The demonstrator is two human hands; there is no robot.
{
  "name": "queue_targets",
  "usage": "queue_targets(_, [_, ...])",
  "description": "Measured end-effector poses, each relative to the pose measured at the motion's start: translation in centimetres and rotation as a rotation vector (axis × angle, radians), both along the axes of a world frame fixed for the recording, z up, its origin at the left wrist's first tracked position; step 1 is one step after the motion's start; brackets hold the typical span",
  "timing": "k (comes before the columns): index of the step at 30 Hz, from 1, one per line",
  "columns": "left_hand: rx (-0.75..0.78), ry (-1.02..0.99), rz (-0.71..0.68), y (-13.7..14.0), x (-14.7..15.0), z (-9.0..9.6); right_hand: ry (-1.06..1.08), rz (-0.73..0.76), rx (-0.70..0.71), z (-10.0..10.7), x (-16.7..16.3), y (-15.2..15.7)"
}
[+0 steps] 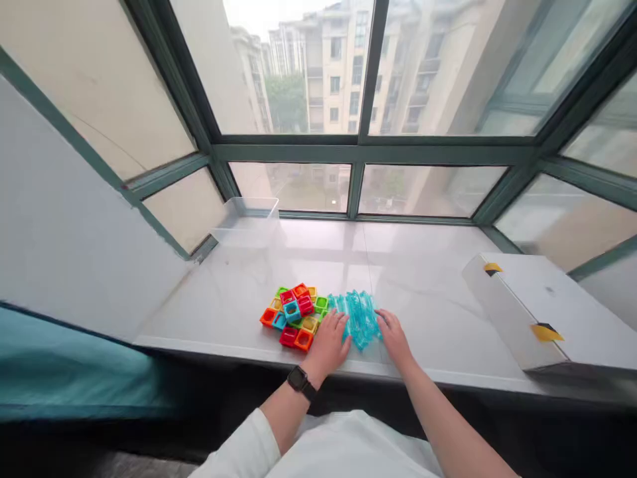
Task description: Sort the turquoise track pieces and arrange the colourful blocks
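A pile of clear turquoise plastic track pieces [362,320] lies on the white sill between my hands. My left hand [328,342], with a black watch on its wrist, rests at the pile's left side with its fingers apart. At the right edge of the turquoise pile is my right hand [394,335], its fingers stretched out and touching or very near the pieces. Left of my left hand sits a heap of square, hollow plastic blocks [291,311] in red, orange, yellow, green and blue. I see nothing gripped in either hand.
A clear plastic bin [249,222] stands at the back left of the white sill [423,279], by the window. On the right lies a large white box [562,305] with yellow and black tabs. Green window frames [288,153] enclose the sill; a teal cloth [74,365] hangs front left.
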State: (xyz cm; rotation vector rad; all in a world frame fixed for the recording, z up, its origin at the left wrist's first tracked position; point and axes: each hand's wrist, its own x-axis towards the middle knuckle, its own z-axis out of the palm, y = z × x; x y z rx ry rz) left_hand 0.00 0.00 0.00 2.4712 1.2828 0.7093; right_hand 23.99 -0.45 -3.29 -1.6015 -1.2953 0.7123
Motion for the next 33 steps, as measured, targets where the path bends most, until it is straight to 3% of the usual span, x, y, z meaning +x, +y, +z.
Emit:
queue_targets(13, [-0.026, -0.120, 0.017, -0.4, -2.0, 0.6, -0.065, 0.035, -0.031, 0.1, -2.2, -2.8])
queue_targets(18, [-0.059, -0.143, 0.034, -0.7, -1.7, 1.4, -0.107, 0.077, 0.026, 0.4, -2.0, -3.1])
queue_targets(23, [-0.060, -0.152, 0.020, -1.0, -0.8, 2.5, -0.197, 0.063, 0.133, 2.2, -1.9, -3.6])
queue_targets(27, [-0.053, -0.156, 0.010, -0.9, -0.1, 2.9, -0.302, 0.162, 0.232, 4.0, -2.7, -4.1])
queue_targets(33, [-0.036, -0.156, 0.006, -0.8, 0.0, 2.5, -0.249, 0.173, 0.232, 4.5, -3.4, -4.1])
